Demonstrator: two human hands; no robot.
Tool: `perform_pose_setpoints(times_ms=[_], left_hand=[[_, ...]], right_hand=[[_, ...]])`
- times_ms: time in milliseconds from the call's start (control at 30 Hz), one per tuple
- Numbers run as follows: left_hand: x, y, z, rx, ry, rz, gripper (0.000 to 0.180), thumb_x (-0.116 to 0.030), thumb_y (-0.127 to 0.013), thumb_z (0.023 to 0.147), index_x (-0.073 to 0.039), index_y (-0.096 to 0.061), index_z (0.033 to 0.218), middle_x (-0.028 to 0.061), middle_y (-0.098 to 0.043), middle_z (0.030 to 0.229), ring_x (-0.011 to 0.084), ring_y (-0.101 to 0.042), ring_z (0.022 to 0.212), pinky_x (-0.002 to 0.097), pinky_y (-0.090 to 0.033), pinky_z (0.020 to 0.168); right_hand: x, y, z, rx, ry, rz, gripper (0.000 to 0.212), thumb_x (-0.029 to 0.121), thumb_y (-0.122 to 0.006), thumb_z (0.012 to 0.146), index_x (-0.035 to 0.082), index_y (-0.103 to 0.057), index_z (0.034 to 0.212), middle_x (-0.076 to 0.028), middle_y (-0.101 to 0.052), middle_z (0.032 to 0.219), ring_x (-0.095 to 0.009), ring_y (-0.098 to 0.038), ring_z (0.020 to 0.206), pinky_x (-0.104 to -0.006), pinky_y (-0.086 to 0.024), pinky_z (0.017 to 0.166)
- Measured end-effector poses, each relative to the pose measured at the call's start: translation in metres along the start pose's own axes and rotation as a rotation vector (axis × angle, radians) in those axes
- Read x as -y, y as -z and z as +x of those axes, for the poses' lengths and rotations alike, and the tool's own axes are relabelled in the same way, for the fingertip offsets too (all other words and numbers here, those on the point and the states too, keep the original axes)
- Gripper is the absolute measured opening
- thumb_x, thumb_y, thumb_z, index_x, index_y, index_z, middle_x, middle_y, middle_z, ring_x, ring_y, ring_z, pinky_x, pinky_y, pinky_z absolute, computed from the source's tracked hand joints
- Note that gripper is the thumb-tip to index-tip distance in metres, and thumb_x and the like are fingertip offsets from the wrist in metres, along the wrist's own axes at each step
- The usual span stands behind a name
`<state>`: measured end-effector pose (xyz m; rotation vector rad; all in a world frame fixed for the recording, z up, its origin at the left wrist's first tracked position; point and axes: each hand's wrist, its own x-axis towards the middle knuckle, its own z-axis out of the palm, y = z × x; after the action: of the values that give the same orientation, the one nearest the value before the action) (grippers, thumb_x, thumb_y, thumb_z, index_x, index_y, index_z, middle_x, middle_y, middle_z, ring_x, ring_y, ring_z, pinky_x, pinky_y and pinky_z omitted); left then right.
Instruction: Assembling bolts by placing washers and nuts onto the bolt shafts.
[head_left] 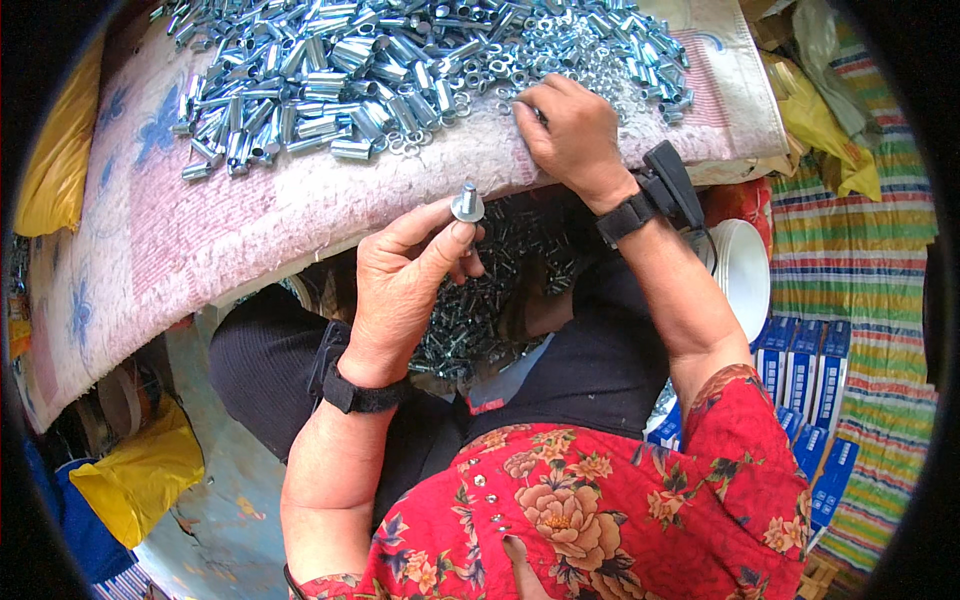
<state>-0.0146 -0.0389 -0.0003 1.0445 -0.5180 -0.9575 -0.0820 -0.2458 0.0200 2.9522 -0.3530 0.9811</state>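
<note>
1. Left hand [400, 268]: thumb and forefinger pinch a flanged bolt [469, 195], its threaded shank pointing upward. The bolt stands in the air, just in front of the near edge of the surface [215, 225].
2. Right hand [572, 132]: fingers curled at the near side of the small metal rings [575, 55]; from where I stand, I cannot tell whether anything is gripped.
3. Surface: covered with a pink-and-white cloth, carrying a heap of shiny metal sleeves [325, 90] to the left of the rings, partly mixed with them.
4. Below the surface edge: a mass of dark bolts [455, 325] lies between the person's legs.
5. Right side: a white bucket [745, 280] stands near blue-and-white boxes [800, 365] on a striped sheet [860, 255].
</note>
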Motion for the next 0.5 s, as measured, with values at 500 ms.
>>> perform_pose_setpoints(times_ms=[500], left_hand=[[0.000, -0.002, 0.000, 0.035, -0.043, 0.155, 0.021, -0.010, -0.063, 0.081, -0.003, -0.063, 0.101, 0.0010, -0.061, 0.077, 0.0055, -0.054, 0.061, 0.0184, -0.042, 0.054]], right_hand=[[0.065, 0.042, -0.038, 0.027, -0.250, 0.876, 0.015, -0.006, -0.062, 0.074, -0.001, -0.064, 0.088, -0.006, -0.064, 0.082, -0.011, -0.060, 0.074, -0.0224, -0.046, 0.066]])
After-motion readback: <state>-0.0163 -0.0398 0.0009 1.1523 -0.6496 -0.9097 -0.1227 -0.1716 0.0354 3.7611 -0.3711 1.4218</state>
